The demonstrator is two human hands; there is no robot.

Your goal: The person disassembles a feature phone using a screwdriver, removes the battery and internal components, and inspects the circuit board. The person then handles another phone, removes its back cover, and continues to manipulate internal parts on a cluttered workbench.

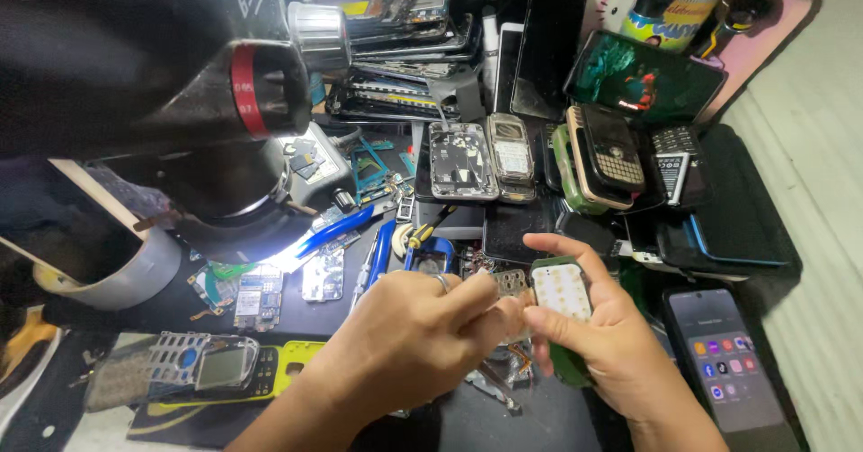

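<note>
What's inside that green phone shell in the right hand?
The green phone shell, held by the right hand, shows a white keypad membrane with rows of dots. The left hand pinches at its left edge; its fingers hide that edge and anything beneath the membrane.

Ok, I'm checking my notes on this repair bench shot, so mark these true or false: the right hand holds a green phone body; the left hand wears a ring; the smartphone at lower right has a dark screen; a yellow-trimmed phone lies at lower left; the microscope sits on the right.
1. The right hand holds a green phone body: true.
2. The left hand wears a ring: true.
3. The smartphone at lower right is dark: false, its screen is lit and shows app icons.
4. A yellow-trimmed phone lies at lower left: true.
5. The microscope sits on the right: false, it stands at upper left.
</note>
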